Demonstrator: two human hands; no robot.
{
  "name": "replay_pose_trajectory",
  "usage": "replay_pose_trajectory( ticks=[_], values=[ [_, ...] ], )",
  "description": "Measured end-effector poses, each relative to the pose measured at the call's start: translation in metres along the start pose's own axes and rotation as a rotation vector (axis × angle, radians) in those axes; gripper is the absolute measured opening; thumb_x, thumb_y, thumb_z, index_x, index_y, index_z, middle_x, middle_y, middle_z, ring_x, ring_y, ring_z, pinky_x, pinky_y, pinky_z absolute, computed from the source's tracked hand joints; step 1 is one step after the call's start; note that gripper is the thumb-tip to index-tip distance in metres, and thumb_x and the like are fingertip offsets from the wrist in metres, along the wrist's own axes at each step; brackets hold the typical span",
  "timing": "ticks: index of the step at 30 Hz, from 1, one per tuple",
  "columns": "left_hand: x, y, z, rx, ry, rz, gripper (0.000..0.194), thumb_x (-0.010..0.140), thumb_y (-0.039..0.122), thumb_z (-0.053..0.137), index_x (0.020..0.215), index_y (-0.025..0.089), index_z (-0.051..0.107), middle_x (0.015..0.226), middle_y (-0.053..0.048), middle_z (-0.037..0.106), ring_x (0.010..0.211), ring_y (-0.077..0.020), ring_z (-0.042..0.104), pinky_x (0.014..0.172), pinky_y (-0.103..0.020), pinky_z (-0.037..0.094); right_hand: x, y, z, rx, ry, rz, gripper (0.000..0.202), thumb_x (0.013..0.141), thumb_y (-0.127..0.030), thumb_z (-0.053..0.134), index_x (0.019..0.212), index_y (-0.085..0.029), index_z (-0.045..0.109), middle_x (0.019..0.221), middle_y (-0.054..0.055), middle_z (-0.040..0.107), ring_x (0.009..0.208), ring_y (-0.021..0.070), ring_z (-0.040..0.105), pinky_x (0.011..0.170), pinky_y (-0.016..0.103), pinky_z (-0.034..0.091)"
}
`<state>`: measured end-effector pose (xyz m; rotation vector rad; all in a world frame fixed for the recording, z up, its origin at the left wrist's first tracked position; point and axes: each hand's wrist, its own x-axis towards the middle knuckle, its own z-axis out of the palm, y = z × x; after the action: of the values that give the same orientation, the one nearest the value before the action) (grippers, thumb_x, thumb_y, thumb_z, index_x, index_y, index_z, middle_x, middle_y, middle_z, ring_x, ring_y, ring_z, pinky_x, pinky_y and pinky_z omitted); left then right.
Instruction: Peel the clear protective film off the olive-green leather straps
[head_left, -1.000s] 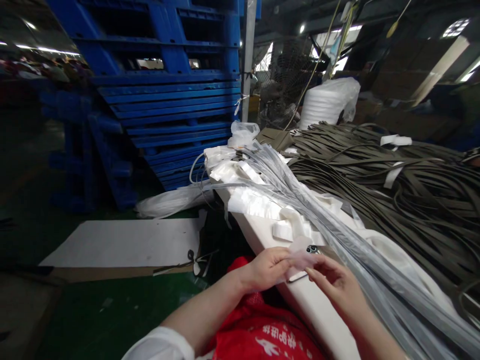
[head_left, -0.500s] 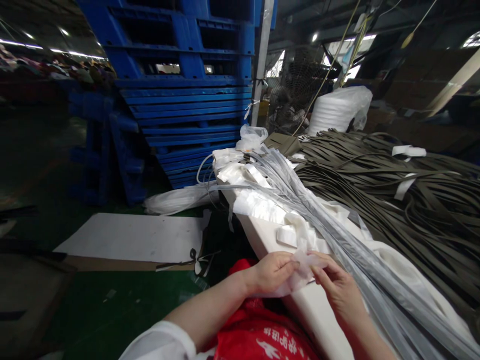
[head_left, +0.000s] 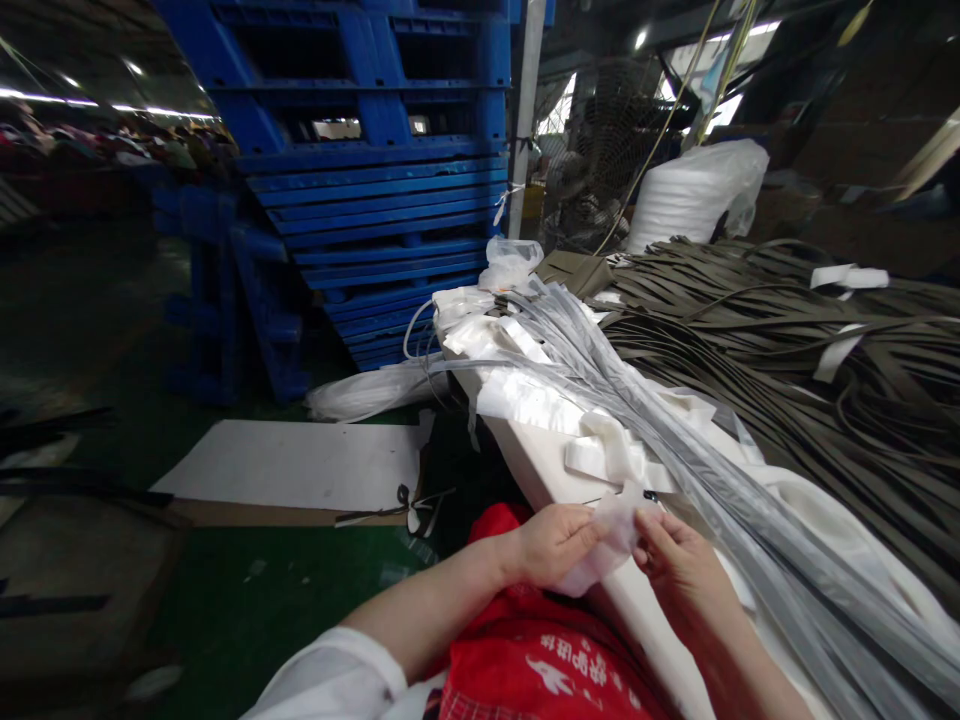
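Observation:
A thin, translucent white sheet is stretched between my two hands, just above the near edge of the white work surface. My left hand pinches its left side, thumb on top. At its upper right corner, the thumb and fingers of my right hand are closed on it. A tiny dark item shows beside the right fingertips, too small to name. Beyond the hands lie white ribbon-like strips. Long grey plastic-looking strips run past my right hand.
Dark olive straps are heaped on the right. Blue pallets are stacked ahead, left of a pole and a caged fan. A white board lies on the green floor to the left. A white plastic-wrapped bundle stands behind the straps.
The sheet has been turned and spread a little more upright between my hands, and my right fingers have shifted to its corner. The view has swung slightly left.

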<state>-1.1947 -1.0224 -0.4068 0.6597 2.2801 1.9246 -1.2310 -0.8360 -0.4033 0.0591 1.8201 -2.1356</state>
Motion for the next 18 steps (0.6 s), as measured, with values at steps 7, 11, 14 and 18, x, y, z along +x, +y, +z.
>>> replay_pose_trajectory(
  ticks=[7, 11, 14, 18],
  values=[
    [0.001, -0.020, -0.061, -0.126, 0.842, -0.026, 0.026, 0.087, 0.024, 0.048, 0.101, 0.015, 0.067, 0.100, -0.010, 0.068, 0.091, -0.0190, 0.065, 0.087, -0.034, 0.053, 0.002, -0.012, -0.010, -0.333, 0.064, -0.248, 0.036, 0.074, -0.054, 0.077, 0.070, -0.018, 0.072, 0.056, 0.002, 0.060, 0.054, 0.0141, 0.051, 0.055, 0.025, 0.045],
    [-0.005, -0.011, -0.093, -0.122, 0.895, -0.028, 0.020, 0.070, 0.013, 0.045, 0.065, 0.015, 0.064, 0.076, -0.005, 0.066, 0.070, -0.0143, 0.060, 0.072, -0.027, 0.050, -0.001, -0.015, 0.000, -0.422, 0.011, -0.310, 0.031, 0.072, -0.050, 0.078, 0.075, -0.020, 0.075, 0.059, 0.002, 0.063, 0.054, 0.0159, 0.054, 0.054, 0.026, 0.049],
    [-0.009, 0.010, -0.081, 0.050, 0.572, -0.020, 0.018, 0.069, 0.013, 0.052, 0.065, 0.015, 0.069, 0.078, -0.006, 0.070, 0.077, -0.0171, 0.062, 0.077, -0.027, 0.049, -0.002, -0.011, 0.008, -0.363, 0.007, -0.367, 0.024, 0.070, -0.044, 0.081, 0.069, -0.021, 0.074, 0.070, 0.004, 0.068, 0.059, 0.0163, 0.058, 0.055, 0.025, 0.051],
    [-0.005, 0.027, -0.044, 0.276, 0.150, -0.034, 0.037, 0.076, 0.035, 0.071, 0.106, 0.014, 0.073, 0.094, -0.007, 0.071, 0.080, -0.0180, 0.062, 0.072, -0.024, 0.046, -0.003, -0.007, 0.009, -0.350, -0.033, -0.407, 0.020, 0.072, -0.041, 0.080, 0.072, -0.022, 0.076, 0.074, 0.004, 0.071, 0.065, 0.0180, 0.062, 0.058, 0.025, 0.052]
  ],
)
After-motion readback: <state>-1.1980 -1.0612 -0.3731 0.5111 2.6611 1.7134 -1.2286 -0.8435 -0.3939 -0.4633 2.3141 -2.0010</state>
